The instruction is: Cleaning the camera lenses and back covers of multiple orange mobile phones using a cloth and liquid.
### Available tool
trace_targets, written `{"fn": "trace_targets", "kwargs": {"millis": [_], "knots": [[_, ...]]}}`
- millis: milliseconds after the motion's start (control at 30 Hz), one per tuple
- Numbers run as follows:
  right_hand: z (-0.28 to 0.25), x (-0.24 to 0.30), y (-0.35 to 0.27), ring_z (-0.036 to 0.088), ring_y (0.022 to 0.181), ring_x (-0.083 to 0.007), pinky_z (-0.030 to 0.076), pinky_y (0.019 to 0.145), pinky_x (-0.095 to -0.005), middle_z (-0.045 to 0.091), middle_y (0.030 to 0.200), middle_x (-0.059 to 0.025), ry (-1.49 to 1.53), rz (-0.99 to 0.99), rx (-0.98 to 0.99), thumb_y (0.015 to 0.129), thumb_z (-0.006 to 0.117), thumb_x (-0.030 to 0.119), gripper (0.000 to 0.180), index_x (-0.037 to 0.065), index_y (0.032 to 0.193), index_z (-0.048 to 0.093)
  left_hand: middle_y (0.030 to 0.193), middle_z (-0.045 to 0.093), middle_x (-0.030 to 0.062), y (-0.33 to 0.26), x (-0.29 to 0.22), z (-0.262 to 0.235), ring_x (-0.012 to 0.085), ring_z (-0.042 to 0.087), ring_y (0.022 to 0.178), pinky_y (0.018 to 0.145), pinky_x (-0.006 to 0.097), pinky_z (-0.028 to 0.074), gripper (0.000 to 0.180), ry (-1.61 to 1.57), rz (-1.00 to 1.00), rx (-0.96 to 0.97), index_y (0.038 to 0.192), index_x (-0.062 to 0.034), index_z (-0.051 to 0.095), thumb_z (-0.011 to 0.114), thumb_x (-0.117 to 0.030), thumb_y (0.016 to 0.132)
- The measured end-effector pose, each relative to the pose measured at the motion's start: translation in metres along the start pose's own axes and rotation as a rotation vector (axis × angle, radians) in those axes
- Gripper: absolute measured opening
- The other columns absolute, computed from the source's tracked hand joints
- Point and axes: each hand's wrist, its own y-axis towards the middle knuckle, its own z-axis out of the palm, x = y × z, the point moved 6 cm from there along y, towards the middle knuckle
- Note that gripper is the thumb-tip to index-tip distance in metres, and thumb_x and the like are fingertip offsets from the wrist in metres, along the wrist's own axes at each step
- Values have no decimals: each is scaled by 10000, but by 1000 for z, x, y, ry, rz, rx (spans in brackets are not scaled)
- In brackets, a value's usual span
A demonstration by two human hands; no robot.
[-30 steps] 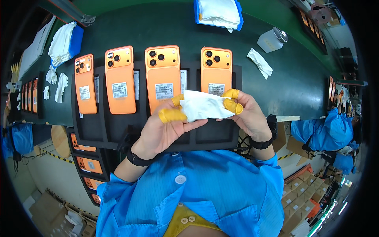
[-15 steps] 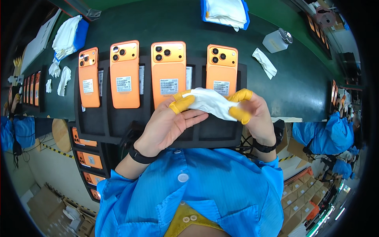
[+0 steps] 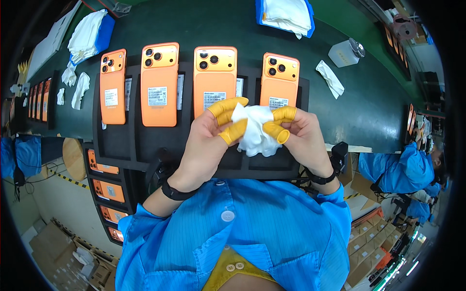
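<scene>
The left hand and right hand meet at the middle of the frame, their yellow-capped fingertips pinching a crumpled white cloth between them. Just behind the hands, four orange phones lie face down in a row on a black tray. In the upper right sit a white bottle and a loose wipe on the dark green table.
</scene>
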Motion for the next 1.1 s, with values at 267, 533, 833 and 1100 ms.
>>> {"fn": "trace_targets", "kwargs": {"millis": [267, 533, 833, 1100], "knots": [[-12, 1, 1, 621, 967, -101, 523, 799, -243, 640, 1063, -51, 284, 12, -58, 930, 580, 33, 284, -7, 1206, 528, 1294, 527, 132, -1, 6, -2, 212, 572, 1156, 971, 371, 495, 503, -98, -97, -15, 1399, -40, 340, 555, -42, 944], [-8, 3, 0, 612, 1006, -115, 529, 827, -269, 600, 1172, -64, 274, -3, -180, 962, 536, 76, 373, 20, 1320, 447, 1264, 551, 134, -2, -12, -2, 193, 582, 1133, 949, 343, 502, 583, -59, 60, 20, 1445, -54, 288, 558, 0, 931], [0, 6, -10, 620, 1034, -168, 516, 876, -299, 629, 1155, -73, 31, -94, 2, 822, 717, 37, 446, 55, 1252, 600, 1124, 652, 123, -21, -17, 3, 169, 637, 1008, 885, 292, 528, 369, 330, 188, 3, 1184, 38, 613, 689, 42, 823], [0, 20, -20, 566, 1069, -268, 443, 932, -380, 506, 1277, -173, -64, -302, 184, 815, 698, 89, 149, 65, 959, 667, 912, 703, 77, -11, -8, 12, 106, 647, 808, 727, 228, 521, 185, 376, 102, 150, 1024, 36, 685, 691, -11, 844]]}}
